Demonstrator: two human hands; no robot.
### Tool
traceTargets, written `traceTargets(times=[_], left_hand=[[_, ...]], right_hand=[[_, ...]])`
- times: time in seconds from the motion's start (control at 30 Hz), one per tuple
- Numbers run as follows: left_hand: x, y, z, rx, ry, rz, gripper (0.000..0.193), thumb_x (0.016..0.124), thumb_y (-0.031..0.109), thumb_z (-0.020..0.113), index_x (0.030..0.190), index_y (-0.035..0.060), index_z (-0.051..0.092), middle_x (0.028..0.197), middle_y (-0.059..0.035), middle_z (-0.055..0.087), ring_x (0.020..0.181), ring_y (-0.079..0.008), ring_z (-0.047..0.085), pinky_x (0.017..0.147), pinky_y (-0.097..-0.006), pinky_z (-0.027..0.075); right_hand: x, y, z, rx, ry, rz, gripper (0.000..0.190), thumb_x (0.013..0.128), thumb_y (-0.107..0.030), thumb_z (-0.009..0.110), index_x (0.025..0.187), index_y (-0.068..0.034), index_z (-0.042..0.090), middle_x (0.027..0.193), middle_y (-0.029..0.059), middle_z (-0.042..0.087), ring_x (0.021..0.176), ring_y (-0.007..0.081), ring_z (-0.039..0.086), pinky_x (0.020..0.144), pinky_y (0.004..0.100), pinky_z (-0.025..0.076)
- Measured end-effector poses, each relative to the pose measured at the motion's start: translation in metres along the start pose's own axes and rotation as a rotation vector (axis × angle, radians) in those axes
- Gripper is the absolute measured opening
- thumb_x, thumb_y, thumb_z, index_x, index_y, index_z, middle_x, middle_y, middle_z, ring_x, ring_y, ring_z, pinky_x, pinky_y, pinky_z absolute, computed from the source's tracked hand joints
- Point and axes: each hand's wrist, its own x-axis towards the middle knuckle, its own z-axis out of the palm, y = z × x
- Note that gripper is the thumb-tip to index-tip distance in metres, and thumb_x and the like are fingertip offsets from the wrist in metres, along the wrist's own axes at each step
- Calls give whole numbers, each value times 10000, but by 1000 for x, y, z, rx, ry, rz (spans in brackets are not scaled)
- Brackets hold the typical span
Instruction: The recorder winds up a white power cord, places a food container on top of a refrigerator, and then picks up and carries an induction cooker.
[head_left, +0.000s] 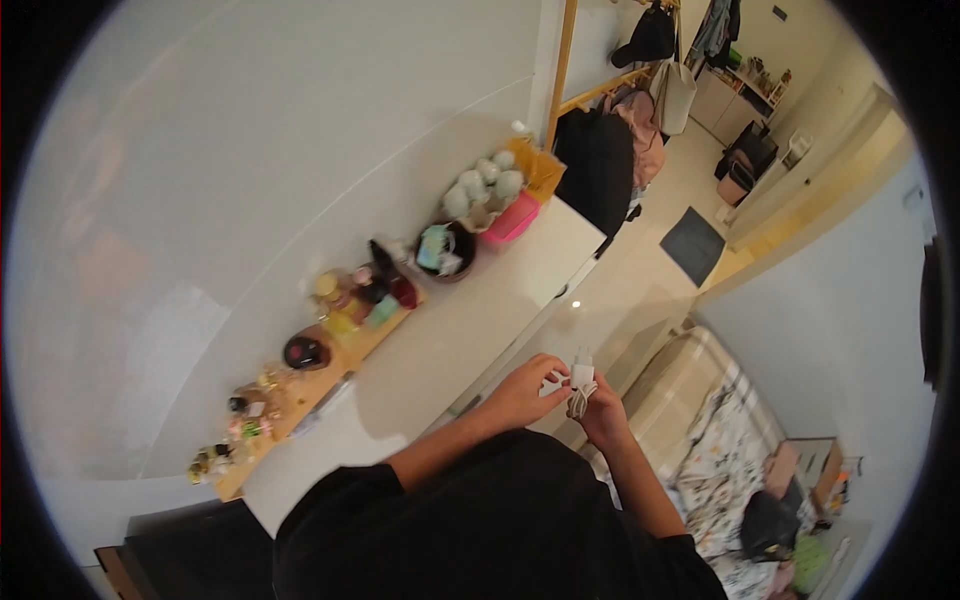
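Note:
A white two-pin wall charger (582, 370) with its white cable (580, 400) coiled in a bundle below it is held in front of my body, its pins pointing away from me. My right hand (604, 414) is closed around the charger and cable from the right. Just to their left is my left hand (534, 386), with bent fingers and the thumb and fingertips close to the cable; whether they touch it is unclear.
A white dresser top (450, 330) on the left bears a wooden shelf (330, 390) with bottles, a dark bowl (465, 262), a pink container (511, 220) and an egg carton (484, 217). A bed (664, 401) with patterned bedding stands at the right. A dark mat (694, 246) lies on the floor.

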Motion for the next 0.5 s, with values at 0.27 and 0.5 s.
traceTargets(times=[0.27, 0.5], left_hand=[[256, 58, 39, 123, -262, 266, 287, 879, 170, 674, 1111, 29, 580, 1104, -139, 592, 946, -250, 645, 831, -363, 506], [444, 35, 112, 168, -310, 96, 298, 888, 180, 685, 1133, 34, 599, 1089, -120, 622, 937, -211, 659, 824, -361, 509]], right_hand=[[28, -143, -151, 151, 389, -205, 602, 786, -222, 541, 1377, -170, 438, 1205, 81, 612, 946, 212, 614, 796, 418, 491], [114, -281, -257, 274, 301, -288, 680, 781, -295, 567, 1425, -172, 388, 1248, 114, 588, 953, 223, 615, 785, 457, 514]])
